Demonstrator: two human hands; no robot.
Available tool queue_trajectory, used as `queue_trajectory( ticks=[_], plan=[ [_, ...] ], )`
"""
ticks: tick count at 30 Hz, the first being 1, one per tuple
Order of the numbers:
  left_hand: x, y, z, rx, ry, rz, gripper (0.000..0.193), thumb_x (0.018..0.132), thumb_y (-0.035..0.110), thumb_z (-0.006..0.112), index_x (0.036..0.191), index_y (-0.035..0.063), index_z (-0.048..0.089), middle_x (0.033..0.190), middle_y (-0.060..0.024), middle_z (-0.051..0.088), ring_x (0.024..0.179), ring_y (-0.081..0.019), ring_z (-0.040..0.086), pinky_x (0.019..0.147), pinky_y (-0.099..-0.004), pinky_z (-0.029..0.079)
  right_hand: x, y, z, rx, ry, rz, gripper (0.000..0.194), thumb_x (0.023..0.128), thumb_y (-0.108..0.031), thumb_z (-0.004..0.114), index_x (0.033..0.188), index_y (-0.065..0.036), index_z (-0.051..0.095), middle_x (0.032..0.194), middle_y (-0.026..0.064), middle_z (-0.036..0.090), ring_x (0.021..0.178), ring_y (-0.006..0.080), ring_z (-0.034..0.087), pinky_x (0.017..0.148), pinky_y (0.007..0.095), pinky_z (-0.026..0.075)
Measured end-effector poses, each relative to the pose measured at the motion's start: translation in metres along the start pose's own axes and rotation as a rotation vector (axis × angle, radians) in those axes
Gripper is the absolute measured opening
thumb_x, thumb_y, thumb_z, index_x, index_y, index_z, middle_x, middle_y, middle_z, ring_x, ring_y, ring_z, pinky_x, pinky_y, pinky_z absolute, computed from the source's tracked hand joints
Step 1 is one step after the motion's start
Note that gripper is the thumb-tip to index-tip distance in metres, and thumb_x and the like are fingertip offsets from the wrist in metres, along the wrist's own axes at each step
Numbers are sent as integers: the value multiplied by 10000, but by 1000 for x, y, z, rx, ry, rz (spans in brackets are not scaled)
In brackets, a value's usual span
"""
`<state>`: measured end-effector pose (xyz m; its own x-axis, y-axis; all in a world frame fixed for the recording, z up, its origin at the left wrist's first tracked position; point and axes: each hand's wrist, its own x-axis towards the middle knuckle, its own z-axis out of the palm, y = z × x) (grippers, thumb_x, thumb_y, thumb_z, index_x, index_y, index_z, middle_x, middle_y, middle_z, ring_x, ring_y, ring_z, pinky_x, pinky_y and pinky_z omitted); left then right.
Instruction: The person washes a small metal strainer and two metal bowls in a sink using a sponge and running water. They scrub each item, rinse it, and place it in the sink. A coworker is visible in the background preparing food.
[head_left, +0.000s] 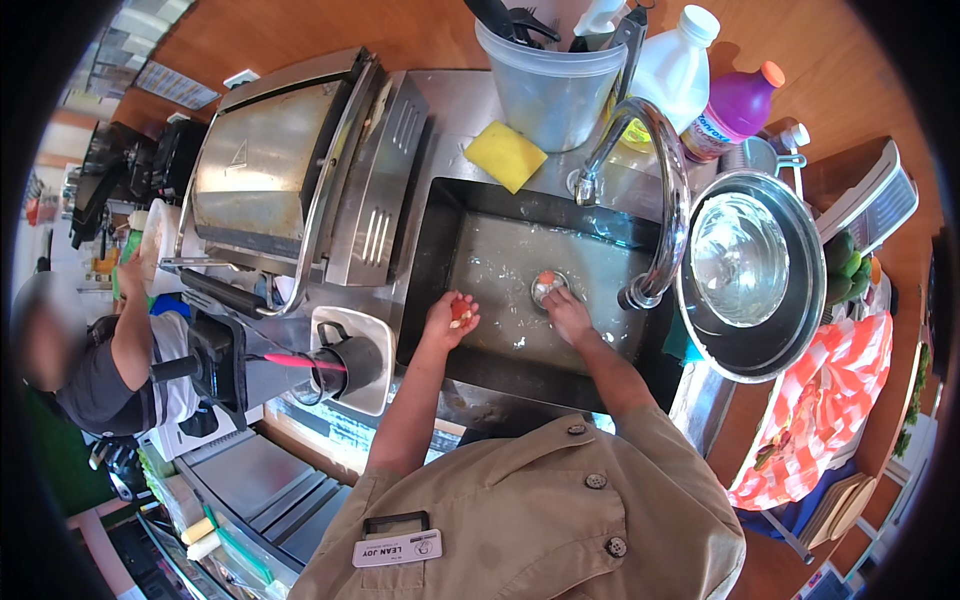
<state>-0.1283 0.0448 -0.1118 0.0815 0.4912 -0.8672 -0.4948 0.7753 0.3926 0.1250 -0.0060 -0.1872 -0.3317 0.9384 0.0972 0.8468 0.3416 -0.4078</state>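
Note:
My left hand (453, 321) is turned palm up over the left side of the sink, fingers curled around reddish and pale food scraps (460, 310). Down at the round metal drain (538, 291) is my right hand (568, 315), its fingertips bunched over the opening. An orange scrap (547, 277) shows just beyond those fingers; whether they grip anything is hidden. Small pale bits are scattered over the wet floor of the dark-walled metal sink (495, 255). A curved chrome faucet (675, 202) arches over its right side.
A yellow sponge (506, 157) lies by the sink's back edge, near a utensil bucket (551, 90). Metal bowls (806, 300) stand at the right, a contact grill (262, 157) at the left. Beside a white bin (382, 360), another person (127, 352) works further left.

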Motion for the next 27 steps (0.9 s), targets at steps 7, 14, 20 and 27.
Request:
queue_trajectory(
  ticks=[7,14,20,27],
  plan=[
    [2,0,2,12,0,0,117,879,232,471,821,131,484,860,-36,578,795,-211,572,682,-388,481,23,0,-35,11,136,-103,182,658,-41,559,836,-77,563,854,54,524,911,237,498,769,339,470],
    [-6,-5,12,11,-84,13,104,872,219,480,823,128,487,885,-36,576,838,-220,566,713,-387,477,22,-18,-71,86,38,-149,187,650,-1,538,826,-63,539,887,59,520,939,263,484,798,357,450],
    [-14,-2,36,57,-179,65,128,867,210,480,893,92,524,923,-54,574,836,-223,572,719,-393,483,19,-43,-103,95,188,-195,152,647,-9,575,780,-74,542,802,50,513,839,244,505,706,345,468],
    [-27,1,60,144,-293,136,150,861,211,492,920,81,539,923,-56,576,833,-208,570,719,-395,491,15,-65,-145,116,183,-204,134,667,3,570,789,-51,557,783,77,528,820,272,507,710,367,467]
  ],
)
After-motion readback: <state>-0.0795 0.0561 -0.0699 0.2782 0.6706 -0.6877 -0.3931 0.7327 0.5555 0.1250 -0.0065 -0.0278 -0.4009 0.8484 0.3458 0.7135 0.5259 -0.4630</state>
